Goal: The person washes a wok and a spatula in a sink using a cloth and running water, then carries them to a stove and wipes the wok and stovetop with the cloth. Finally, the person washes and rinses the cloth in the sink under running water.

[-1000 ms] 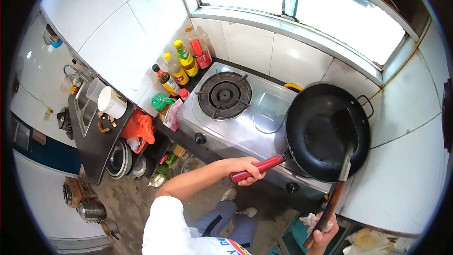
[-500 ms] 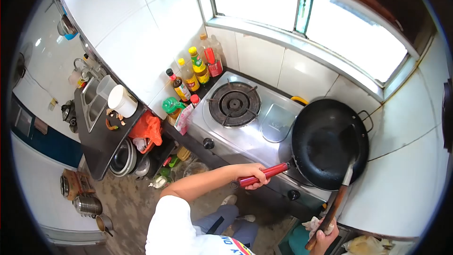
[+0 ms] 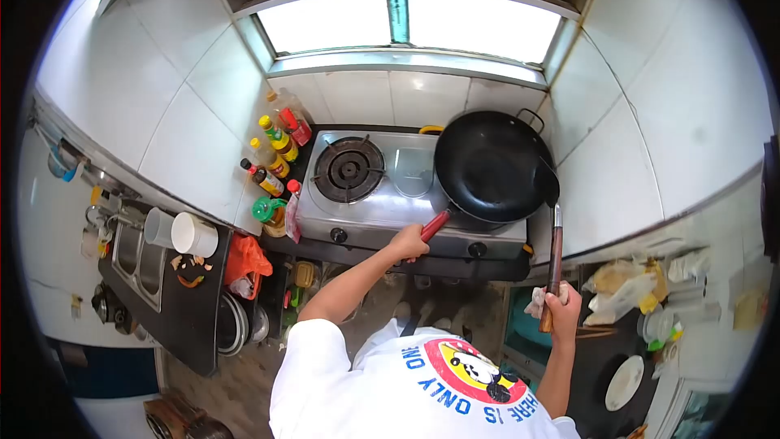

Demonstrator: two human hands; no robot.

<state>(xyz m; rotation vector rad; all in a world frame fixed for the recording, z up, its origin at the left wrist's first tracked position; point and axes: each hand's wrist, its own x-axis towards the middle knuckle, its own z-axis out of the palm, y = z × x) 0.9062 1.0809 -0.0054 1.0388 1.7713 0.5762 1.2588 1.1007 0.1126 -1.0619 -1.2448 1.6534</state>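
Observation:
My left hand [image 3: 409, 244] is closed around the red handle [image 3: 435, 226] of a black wok [image 3: 491, 164]. The wok is over the right side of the stove, and no food shows inside it. In my right hand [image 3: 564, 309] is a wok spatula, its wooden handle [image 3: 556, 264] pointing down toward me. The dark blade [image 3: 550, 183] is at the wok's right rim; whether it touches the rim I cannot tell. A crumpled whitish cloth or tissue [image 3: 535, 302] is also in my right hand, beside the handle.
The steel gas stove [image 3: 422, 210] has a bare left burner [image 3: 349, 169]. Seasoning bottles [image 3: 279, 140] line its left side. Farther left are a sink [image 3: 140, 264], a white tub [image 3: 194, 235] and a red bag [image 3: 247, 258]. Plastic bags [image 3: 621, 289] and a plate [image 3: 624, 383] lie at right.
My view has turned to the right, showing the right counter. The spatula blade has gone from inside the wok to its right rim. Both hands keep their holds.

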